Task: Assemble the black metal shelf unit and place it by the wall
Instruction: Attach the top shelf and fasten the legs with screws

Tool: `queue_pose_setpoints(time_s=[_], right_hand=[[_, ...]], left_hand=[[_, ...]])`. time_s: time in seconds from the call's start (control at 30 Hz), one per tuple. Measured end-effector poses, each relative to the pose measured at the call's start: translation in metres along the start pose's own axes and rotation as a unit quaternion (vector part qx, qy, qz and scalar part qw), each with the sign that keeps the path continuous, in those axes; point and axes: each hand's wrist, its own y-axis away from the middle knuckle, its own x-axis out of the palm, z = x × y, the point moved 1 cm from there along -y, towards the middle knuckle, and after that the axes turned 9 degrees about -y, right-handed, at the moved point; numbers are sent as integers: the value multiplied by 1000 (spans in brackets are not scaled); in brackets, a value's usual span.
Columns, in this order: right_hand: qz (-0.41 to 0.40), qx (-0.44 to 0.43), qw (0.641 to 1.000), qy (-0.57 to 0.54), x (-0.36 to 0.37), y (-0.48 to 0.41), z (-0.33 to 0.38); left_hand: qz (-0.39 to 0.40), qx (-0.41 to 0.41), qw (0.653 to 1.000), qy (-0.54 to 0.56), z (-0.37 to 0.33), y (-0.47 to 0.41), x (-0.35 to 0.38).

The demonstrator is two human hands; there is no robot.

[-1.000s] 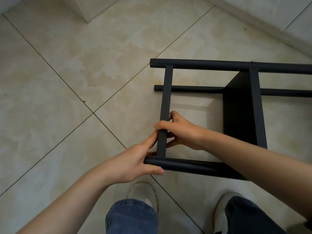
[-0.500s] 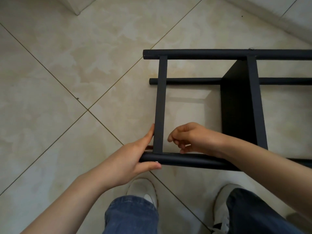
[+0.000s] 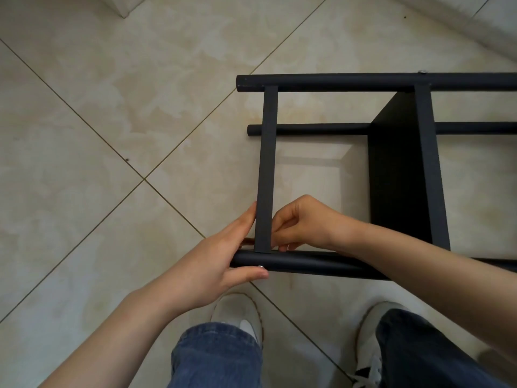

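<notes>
The black metal shelf unit [image 3: 391,82] lies on its side on the tiled floor, its round posts running left to right. A flat black crossbar [image 3: 267,163] spans the two upper posts at the left end. A black shelf panel [image 3: 397,169] stands inside the frame further right. My left hand [image 3: 221,259] grips the end of the near post [image 3: 307,263], thumb under it, fingers up along the crossbar's left side. My right hand [image 3: 302,225] has curled fingertips at the crossbar's lower end, where it meets the near post. Whether they pinch anything is hidden.
Beige floor tiles [image 3: 112,135] with diagonal grout lines spread to the left. A wall base [image 3: 475,29] runs across the top right corner. A white corner [image 3: 123,7] shows at top left. My two feet in white shoes [image 3: 237,312] stand just under the near post.
My right hand left the middle of the crossbar and came down to its lower end at the near post. My left hand kept its hold on the post end.
</notes>
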Motion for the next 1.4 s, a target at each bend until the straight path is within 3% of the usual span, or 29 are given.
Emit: queue_pose_setpoints(time_s=[0.5,0.93,1.4], right_hand=[[-5,-9,1000,-1,2,2,3],[39,6,998,-38,-3,-1,-2],[139,180,970,-89,-4,-18,-4]], left_hand=[[-2,-3,1000,-3,0,0,0],[0,-3,1000,-2,-1,0,0],[0,-3,1000,-12,0,0,-1]])
